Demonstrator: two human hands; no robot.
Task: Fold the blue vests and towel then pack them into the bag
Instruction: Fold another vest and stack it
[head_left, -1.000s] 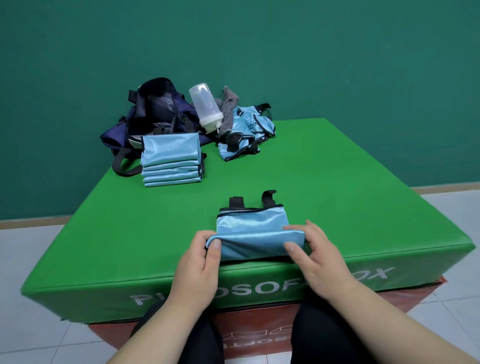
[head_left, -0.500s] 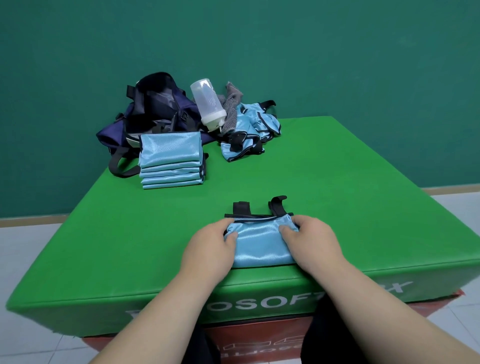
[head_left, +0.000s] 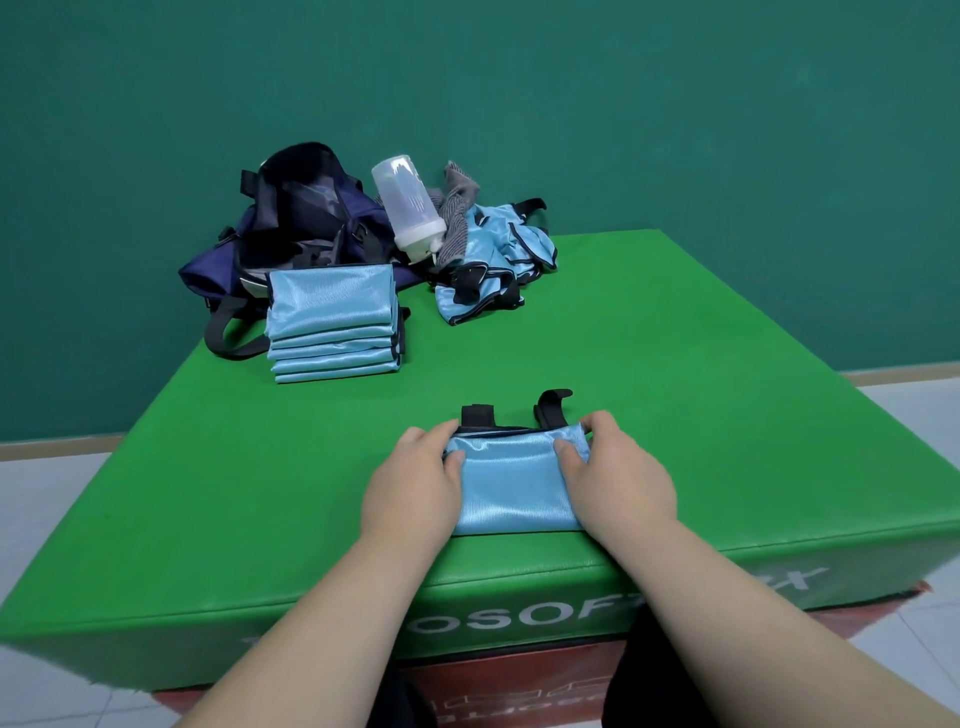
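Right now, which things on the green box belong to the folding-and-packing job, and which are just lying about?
Job: half-folded vest, folded stack, unfolded vests, grey towel, navy bag.
Lying about: plastic bottle.

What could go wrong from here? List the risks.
1. The folded vest lies at the green box's near edge, and its fabric is shiny. If the left hand or right hand loosens its grip, it may slide off.
2. Its black straps stick out past the fold and could pull it open when moved to the stack.
3. The bottle leans between the bag and the grey towel; moving either might topple it.
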